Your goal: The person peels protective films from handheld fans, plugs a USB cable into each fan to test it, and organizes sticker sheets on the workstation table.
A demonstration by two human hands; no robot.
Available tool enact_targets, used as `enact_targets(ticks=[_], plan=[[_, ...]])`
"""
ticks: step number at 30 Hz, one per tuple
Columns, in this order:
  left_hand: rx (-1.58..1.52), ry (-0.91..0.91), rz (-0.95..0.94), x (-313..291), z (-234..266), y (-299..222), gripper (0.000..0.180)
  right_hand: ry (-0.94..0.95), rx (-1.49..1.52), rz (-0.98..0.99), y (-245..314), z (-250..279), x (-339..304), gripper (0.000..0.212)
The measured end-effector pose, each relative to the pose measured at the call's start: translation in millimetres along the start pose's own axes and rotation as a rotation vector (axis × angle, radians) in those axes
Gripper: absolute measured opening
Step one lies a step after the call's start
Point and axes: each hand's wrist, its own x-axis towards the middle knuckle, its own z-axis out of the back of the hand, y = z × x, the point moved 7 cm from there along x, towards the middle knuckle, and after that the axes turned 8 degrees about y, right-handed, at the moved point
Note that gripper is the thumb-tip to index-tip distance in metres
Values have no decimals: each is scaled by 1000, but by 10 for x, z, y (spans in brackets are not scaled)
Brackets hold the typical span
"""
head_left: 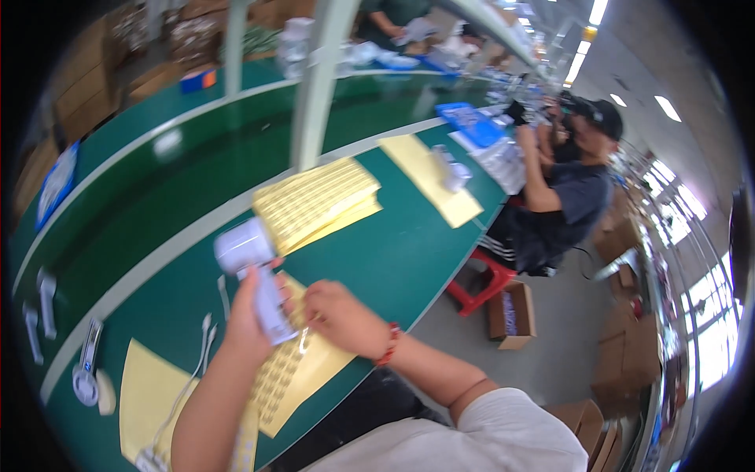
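My left hand (250, 318) is closed around the handle of a pale lilac handheld device (245, 245) with a wide cylindrical head. The head points away from me and the handle's end tilts down toward my right. Close beside that handle is my right hand (346, 318), its fingers curled together; whether something small is pinched in them is hidden. Beneath both hands lies a yellow sheet of small labels (277, 385), partly covered by my left forearm. A thick stack of similar yellow label sheets (318, 200) sits just beyond the device.
White cables (206, 338) and another yellow sheet (145, 393) lie left of my arm. Farther left is an opened device part (88, 366). A green conveyor belt (197, 157) runs behind a pale post (314, 102). At right, a co-worker (578, 181) sits on a red stool (481, 279).
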Motion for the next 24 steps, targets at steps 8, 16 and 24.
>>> enact_targets(ticks=[8, 16, 24], plan=[[-99, 1, -284, -122, -316, -617, 37, 131, 40, -70, 21, 52, 69, 17], [-119, 48, -477, -257, -224, -1192, 32, 234, -89, -15, 163, 95, 369, 25], [-197, 66, -515, -304, -148, -1322, 30, 159, -264, -107, 289, -331, 1177, 36]])
